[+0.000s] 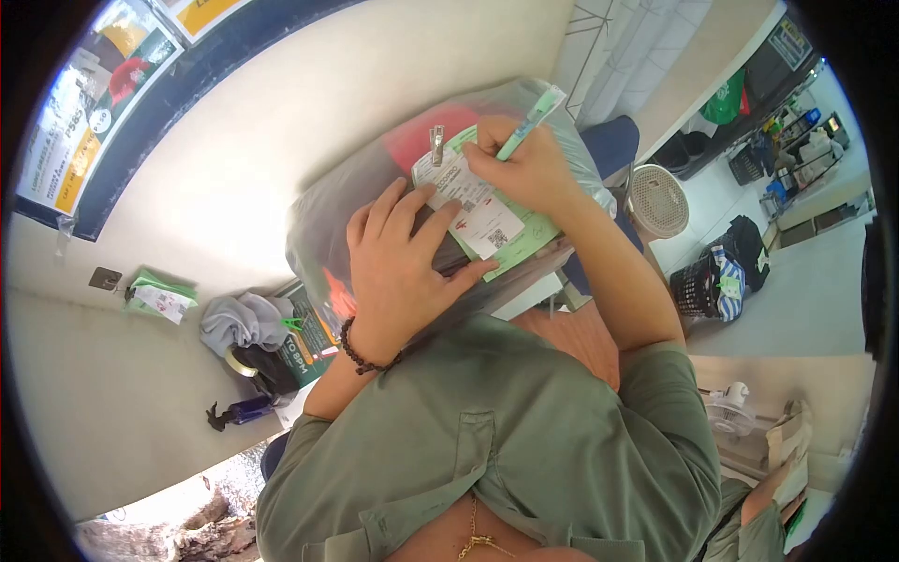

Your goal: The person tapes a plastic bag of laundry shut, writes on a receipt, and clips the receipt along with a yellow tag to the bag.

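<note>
My right hand [532, 170] grips a light green pen [530, 124] over the top of a green slip [529, 245]. White printed papers [485, 225] with QR codes lie on that slip. A metal clip [436, 145] stands at its upper left. Beneath everything is a full see-through plastic bag [318, 211], with dark, red and orange contents showing through. My left hand [401, 267] lies flat with fingers spread, its fingertips and thumb on the papers' left and lower edges. The pen's tip is hidden behind my right hand's fingers.
Against the wall at left hang more green and white slips [161, 298]. Near them are a grey cloth [245, 320], a tape roll [241, 363] and a dark blue bottle [245, 410]. To the right stand a beige basket [658, 200], a black basket [695, 288] and a white fan [730, 412].
</note>
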A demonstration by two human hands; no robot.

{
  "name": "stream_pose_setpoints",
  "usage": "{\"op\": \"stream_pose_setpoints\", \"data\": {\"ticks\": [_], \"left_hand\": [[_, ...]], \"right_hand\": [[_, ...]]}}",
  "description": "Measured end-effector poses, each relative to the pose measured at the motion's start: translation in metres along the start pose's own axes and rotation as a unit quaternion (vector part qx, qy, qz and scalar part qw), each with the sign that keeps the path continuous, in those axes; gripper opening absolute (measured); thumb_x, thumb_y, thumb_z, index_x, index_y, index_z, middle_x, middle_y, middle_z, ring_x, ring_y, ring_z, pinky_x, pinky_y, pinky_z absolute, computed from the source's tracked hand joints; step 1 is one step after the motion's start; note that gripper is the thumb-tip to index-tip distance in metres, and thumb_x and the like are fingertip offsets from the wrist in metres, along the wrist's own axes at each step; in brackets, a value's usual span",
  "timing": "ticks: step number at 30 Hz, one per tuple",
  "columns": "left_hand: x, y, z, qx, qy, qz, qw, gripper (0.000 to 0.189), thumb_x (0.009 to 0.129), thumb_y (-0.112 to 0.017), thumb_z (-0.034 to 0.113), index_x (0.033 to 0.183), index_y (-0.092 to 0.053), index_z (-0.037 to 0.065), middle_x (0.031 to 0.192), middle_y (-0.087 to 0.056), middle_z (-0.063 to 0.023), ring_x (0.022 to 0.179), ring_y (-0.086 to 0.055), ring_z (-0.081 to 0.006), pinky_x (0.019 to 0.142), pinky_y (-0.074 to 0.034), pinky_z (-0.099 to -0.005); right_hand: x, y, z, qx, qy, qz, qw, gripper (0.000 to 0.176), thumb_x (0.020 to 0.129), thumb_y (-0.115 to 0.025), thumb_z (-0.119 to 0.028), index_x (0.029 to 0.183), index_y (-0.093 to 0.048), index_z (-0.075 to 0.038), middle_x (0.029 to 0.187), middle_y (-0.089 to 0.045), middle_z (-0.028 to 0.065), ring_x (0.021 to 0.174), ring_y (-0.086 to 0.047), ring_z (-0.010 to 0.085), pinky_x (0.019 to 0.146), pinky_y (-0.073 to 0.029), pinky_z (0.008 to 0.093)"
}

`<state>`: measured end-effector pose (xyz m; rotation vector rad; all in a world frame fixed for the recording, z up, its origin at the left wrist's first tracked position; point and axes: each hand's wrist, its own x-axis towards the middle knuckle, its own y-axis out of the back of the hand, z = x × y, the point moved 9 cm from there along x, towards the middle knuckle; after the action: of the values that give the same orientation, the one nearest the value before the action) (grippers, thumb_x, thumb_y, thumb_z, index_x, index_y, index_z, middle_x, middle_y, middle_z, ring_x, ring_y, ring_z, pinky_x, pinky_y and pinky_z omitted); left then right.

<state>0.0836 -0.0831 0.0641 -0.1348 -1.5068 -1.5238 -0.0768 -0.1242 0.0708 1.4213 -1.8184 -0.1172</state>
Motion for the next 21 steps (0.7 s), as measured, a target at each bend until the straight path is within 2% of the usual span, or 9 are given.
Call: {"op": "stream_pose_setpoints", "data": {"ticks": [6, 18, 21], "left_hand": [[-0.0002, -0.0007, -0.0006, 0.000, -0.004, 0.001, 1.000, 0.058, 0.062, -0.082, 0.050, 0.104, -0.069, 0.012, 0.117, -0.062, -0.0084, 0.119, -0.052, -0.0329, 0.095, -0.036, -0.0455], [0.0011, -0.0003, -0.0001, -0.001, -0.002, -0.006, 1.000, 0.059, 0.061, -0.082, 0.051, 0.103, -0.070, 0.012, 0.116, -0.063, -0.0084, 0.119, -0.052, -0.0324, 0.095, -0.036, -0.0453], [0.0006, -0.0009, -0.0009, -0.003, -0.001, -0.008, 1.000, 0.059, 0.061, -0.082, 0.051, 0.104, -0.070, 0.012, 0.117, -0.062, -0.0084, 0.119, -0.052, -0.0323, 0.095, -0.036, -0.0452]], "right_hand": [[-0.0004, -0.0031, -0.0062, -0.013, 0.062, 0.015, 0.998, 0.027, 0.081, -0.068, -0.011, 0.067, -0.047, -0.002, 0.058, -0.046, 0.0069, 0.053, -0.043, 0.0217, 0.051, -0.036, 0.0354], [0.0000, -0.0025, -0.0113, -0.026, 0.063, 0.009, 0.998, 0.026, 0.081, -0.067, -0.010, 0.067, -0.048, -0.001, 0.056, -0.046, 0.0078, 0.051, -0.041, 0.0209, 0.050, -0.037, 0.0344], [0.0009, -0.0002, -0.0018, -0.010, 0.034, 0.027, 0.999, 0.024, 0.081, -0.067, -0.010, 0.068, -0.049, -0.001, 0.057, -0.048, 0.0080, 0.051, -0.042, 0.0197, 0.049, -0.037, 0.0340]]}}
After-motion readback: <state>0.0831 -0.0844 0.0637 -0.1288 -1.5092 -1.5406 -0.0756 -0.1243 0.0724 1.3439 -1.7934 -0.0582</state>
